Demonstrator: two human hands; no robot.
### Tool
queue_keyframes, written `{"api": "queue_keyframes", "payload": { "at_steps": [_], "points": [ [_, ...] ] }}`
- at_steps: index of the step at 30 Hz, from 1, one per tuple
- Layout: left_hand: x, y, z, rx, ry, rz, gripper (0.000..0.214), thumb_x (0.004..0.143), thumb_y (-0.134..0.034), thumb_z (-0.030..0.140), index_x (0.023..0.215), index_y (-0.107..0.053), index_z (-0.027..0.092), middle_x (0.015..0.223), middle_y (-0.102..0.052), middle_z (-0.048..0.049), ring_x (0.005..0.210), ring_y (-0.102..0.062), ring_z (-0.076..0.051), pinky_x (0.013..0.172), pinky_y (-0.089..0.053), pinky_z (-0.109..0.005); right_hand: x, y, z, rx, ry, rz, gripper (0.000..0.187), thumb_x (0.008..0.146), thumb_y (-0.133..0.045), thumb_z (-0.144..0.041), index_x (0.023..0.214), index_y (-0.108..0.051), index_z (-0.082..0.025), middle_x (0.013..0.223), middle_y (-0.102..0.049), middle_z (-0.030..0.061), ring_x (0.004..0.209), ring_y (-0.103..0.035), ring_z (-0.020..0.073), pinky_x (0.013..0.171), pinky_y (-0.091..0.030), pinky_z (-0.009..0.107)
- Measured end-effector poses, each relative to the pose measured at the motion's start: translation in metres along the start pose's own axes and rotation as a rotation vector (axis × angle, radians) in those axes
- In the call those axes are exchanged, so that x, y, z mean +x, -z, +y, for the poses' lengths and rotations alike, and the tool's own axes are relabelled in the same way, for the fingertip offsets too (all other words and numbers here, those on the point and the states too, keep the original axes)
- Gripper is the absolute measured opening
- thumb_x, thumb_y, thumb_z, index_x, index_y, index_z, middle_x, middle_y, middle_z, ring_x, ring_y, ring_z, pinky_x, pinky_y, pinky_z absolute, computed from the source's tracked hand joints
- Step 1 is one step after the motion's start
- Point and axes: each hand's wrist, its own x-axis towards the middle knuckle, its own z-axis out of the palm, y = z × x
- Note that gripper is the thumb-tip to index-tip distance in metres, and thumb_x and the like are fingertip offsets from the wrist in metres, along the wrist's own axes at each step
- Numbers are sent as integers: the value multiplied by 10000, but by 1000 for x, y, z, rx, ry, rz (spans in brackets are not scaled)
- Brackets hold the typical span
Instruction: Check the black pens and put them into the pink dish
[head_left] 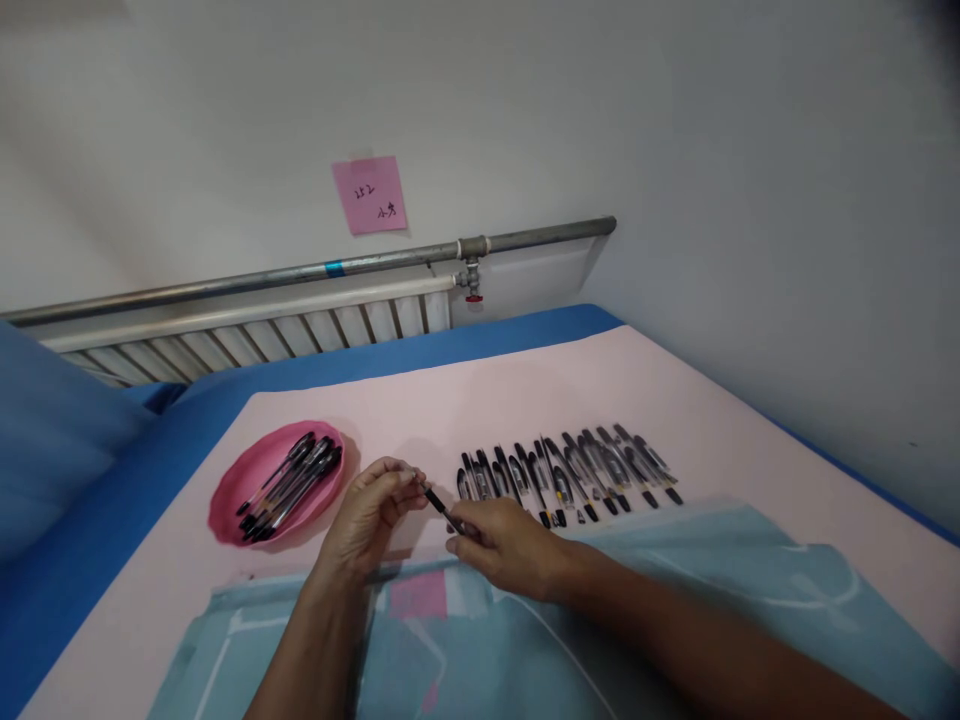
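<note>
Nearest me, both forearms are cut off by the bottom edge, lying over a thin pale-blue cloth that is creased and slightly see-through. My left hand and right hand each pinch one end of a slim dark pen between fingertips; its tips are hidden under my fingers, so I cannot tell whether a cap is on. The pen hangs tilted just above the smooth pink sheet, between the dish and the row. To the left lies a shallow, round pink dish, glossy like plastic, heaped with black pens. To the right is a row of pens side by side, too blurred to count. Beyond the sheet runs blue fabric, then a ribbed white radiator, a grey metal pipe with a small red valve, and a pink note on the wall, its writing unreadable.
</note>
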Motion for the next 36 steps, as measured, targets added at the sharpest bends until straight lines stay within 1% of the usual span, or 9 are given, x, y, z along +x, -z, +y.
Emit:
{"api": "queue_keyframes", "payload": {
  "at_steps": [5,9,14,18,22,25,28,31,36],
  "points": [
    [-1,1,-3,139,0,-59,120,586,-659,164,660,-567,138,698,-630,-11,626,-579,-108,629,-443,-230,0,-1,2,-12,-10,-6,58,778,-470,-221,762,-508,-180,612,-485,-38,556,-436,88,524,-275,191],
    [-2,1,-4,252,-3,-63,109,616,-644,201,690,-587,144,666,-618,2,591,-563,-99,623,-425,-223,0,-1,1,-9,-14,-7,59,775,-472,-213,784,-522,-183,611,-484,-36,553,-429,91,519,-273,193],
    [1,-1,-9,254,-26,-38,197,611,-679,303,675,-595,138,647,-612,-3,569,-542,-96,605,-422,-223,-1,-2,-1,22,-29,11,182,786,-457,-202,949,-536,-210,649,-518,-31,566,-438,96,537,-290,196],
    [3,-1,-12,193,-2,-47,198,595,-704,285,674,-613,129,651,-621,-7,565,-540,-89,594,-420,-209,-1,-3,0,26,-42,21,196,784,-461,-213,966,-533,-210,645,-518,-30,568,-446,99,541,-297,196],
    [3,-1,-13,168,35,-109,205,635,-679,291,735,-634,119,761,-654,-51,632,-568,-105,635,-439,-224,1,-3,3,27,-41,6,117,775,-473,-226,863,-537,-184,629,-506,-30,567,-446,98,529,-294,193],
    [4,-1,-14,153,42,-69,224,633,-680,306,759,-626,129,776,-655,-48,645,-577,-113,623,-449,-232,2,-4,4,48,-44,20,73,776,-467,-223,770,-524,-177,609,-484,-36,553,-434,90,522,-289,190],
    [6,-1,-17,160,15,-14,219,605,-699,311,698,-611,133,677,-630,-13,582,-558,-97,585,-443,-216,2,-5,4,72,-51,27,66,776,-466,-214,769,-521,-180,594,-471,-43,545,-430,86,514,-281,186],
    [6,0,-16,184,-9,-14,201,594,-708,294,641,-604,129,602,-603,5,548,-540,-83,580,-432,-198,1,-5,4,81,-49,22,58,772,-473,-213,772,-522,-181,590,-467,-46,549,-432,85,512,-277,186],
    [5,0,-15,162,0,-57,185,612,-698,273,705,-637,124,662,-629,-15,587,-555,-87,599,-431,-193,2,-4,6,129,-58,11,72,767,-473,-205,801,-533,-186,600,-463,-49,552,-431,81,516,-287,184]
  ]
}}
